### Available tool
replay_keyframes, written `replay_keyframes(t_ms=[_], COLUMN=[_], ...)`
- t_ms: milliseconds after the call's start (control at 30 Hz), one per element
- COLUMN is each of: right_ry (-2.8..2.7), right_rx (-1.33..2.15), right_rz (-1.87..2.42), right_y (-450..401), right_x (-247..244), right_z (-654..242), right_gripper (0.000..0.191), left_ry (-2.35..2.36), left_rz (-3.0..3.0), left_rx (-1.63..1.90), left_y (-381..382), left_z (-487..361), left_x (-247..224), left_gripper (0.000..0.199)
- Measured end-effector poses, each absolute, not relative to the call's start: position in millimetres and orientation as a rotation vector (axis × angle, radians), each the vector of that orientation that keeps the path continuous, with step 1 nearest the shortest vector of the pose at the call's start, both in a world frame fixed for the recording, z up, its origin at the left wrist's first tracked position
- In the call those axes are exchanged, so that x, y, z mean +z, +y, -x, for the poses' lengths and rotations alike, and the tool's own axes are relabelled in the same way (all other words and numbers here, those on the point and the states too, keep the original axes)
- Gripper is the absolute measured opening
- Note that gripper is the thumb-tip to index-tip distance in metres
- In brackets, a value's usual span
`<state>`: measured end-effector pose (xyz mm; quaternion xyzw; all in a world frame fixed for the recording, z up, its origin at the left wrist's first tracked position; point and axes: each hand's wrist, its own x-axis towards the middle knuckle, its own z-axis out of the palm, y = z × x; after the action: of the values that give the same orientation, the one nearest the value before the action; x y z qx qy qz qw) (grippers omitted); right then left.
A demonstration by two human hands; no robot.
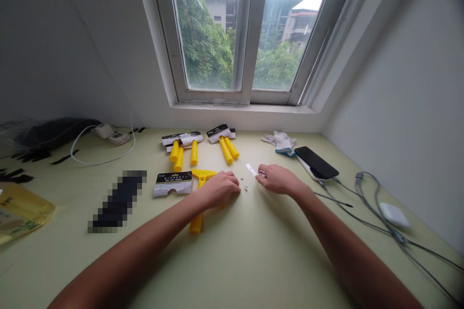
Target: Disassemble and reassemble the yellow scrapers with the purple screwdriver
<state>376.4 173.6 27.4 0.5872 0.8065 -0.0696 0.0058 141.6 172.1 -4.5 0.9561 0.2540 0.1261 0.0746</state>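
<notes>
My left hand (pixel 223 188) is closed over the table, its fingers curled down. A bit of yellow shows beneath it, but what the fingers hold is hidden. Beside and partly under this hand lies a yellow T-shaped scraper (pixel 201 177), its handle pointing toward me. My right hand (pixel 277 178) pinches a small thin white strip (pixel 251 169) with a purplish mark near the fingertips. Between both hands, several tiny metal pieces (pixel 246 187) like screws or nuts rest on the table.
A black-and-white cardboard header card (pixel 173 184) lies left of the scraper. More yellow-handled tools (pixel 228 148) with cards sit toward the window. White gloves (pixel 281 142), a black phone (pixel 317 162), grey cables (pixel 379 224) and a white case (pixel 395 215) are at right. A yellow pouch (pixel 25 210) lies left.
</notes>
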Motion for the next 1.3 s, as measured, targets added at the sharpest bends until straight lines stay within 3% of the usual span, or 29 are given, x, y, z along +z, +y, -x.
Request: replay_keyframes(t_ms=[333,500,733,867,1033,1300], right_ry=[2.322,2.282,2.38,2.666,2.935,2.883], right_rx=[-0.049,0.04,0.179,0.216,0.1,0.228], right_rz=[-2.129,-2.222,-2.241,-2.019,-1.621,-1.777], right_y=[190,191,190,179,157,144], right_x=[7,-3,-3,0,-7,-19], right_z=[-394,-394,-397,-386,-379,-392], right_gripper=[0.031,0.031,0.03,0.035,0.027,0.026], left_ry=[0.867,0.912,0.835,0.812,0.775,0.858], left_rz=[-2.75,-2.739,-2.743,-2.735,-2.738,-2.741], left_rx=[0.357,0.239,0.179,0.219,0.276,0.322], left_y=[195,194,197,200,207,211], left_z=[-152,-163,-169,-166,-163,-159], left_x=[6,7,6,6,2,-7], left_gripper=[0.023,0.041,0.03,0.033,0.027,0.024])
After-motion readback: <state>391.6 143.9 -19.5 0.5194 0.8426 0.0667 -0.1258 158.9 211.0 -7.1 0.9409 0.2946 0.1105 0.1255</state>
